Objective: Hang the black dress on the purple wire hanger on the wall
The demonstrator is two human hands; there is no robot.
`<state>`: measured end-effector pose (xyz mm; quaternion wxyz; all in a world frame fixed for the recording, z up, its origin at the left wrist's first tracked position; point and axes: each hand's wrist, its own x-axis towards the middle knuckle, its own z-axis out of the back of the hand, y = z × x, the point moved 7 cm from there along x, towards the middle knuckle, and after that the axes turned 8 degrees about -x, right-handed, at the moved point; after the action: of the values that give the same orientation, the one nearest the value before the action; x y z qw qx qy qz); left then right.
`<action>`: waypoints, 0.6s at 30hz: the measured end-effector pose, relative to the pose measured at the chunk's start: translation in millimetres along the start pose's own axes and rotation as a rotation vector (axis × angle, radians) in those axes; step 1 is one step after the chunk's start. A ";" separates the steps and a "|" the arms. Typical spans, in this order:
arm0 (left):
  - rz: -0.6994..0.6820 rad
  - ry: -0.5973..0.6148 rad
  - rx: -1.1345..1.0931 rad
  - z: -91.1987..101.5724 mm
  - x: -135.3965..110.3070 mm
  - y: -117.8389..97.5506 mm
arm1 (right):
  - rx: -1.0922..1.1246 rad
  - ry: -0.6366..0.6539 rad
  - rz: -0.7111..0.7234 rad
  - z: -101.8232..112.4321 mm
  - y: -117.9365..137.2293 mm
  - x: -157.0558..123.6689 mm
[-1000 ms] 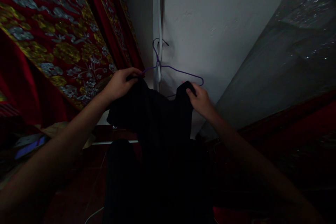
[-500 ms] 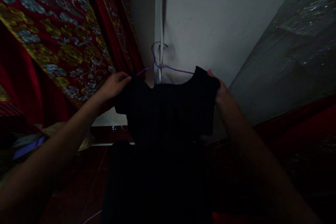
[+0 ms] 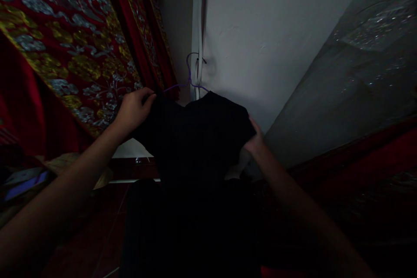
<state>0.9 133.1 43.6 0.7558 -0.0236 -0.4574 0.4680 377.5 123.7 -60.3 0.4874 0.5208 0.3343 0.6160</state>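
Observation:
A black short-sleeved garment (image 3: 198,139) hangs on a thin purple hanger (image 3: 188,79), whose hook is caught high on the white wall. My left hand (image 3: 133,110) pinches the garment's left shoulder beside the hanger's arm. My right hand (image 3: 256,141) grips the right sleeve edge lower down, its fingers partly hidden behind the cloth. The garment's lower part fades into the dark.
Red fabric with gold and silver embroidery (image 3: 68,43) hangs at the left. A white pipe or cord (image 3: 197,30) runs down the wall corner. A grey plastic-covered slab (image 3: 352,78) leans at the right. Cluttered items (image 3: 26,182) lie low at the left.
The right shoulder of the garment has been pulled over the hanger's arm, which is now covered. My right hand dropped from the shoulder to the sleeve edge. My left hand stayed at the left shoulder.

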 end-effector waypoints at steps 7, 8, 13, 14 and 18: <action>0.123 -0.115 0.003 -3.1 2.6 4.0 | 0.433 0.156 0.147 20.5 87.3 -3.7; 0.140 -0.132 -0.018 -2.4 3.3 4.4 | 0.450 0.179 0.174 15.6 100.6 -7.0; 0.085 -0.080 -0.056 -4.7 -0.2 -4.1 | 0.286 0.588 0.278 -31.9 121.5 -33.8; 0.066 -0.053 -0.081 -7.5 -3.2 -7.4 | 0.176 0.697 0.301 -43.2 114.1 -39.9; -0.037 0.129 -0.249 -31.6 -18.0 -28.3 | -0.331 0.653 0.347 -75.9 54.5 -40.8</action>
<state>40.3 116.4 26.3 0.7833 -0.1388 -0.4628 0.3911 289.6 75.8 -40.9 0.3216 0.2610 0.2750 0.8676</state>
